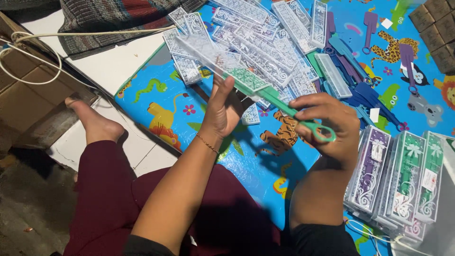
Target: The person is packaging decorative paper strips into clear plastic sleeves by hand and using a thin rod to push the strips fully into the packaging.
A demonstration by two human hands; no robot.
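Note:
My left hand [222,110] is raised with its fingers steadying a long clear plastic case [215,59] patterned in white. A green plastic utensil [284,111] with a ring handle sticks out of the case's near end. My right hand [327,125] pinches that green handle near the ring. Both hands hover above a blue play mat [156,102] printed with animals.
Several empty clear patterned cases [265,33] lie piled on the mat ahead, with purple and blue utensils [365,90] beside them. Packed cases [403,175] with purple and green contents stand at right. Cardboard boxes [433,28] sit far right; my bare foot [95,123] rests left.

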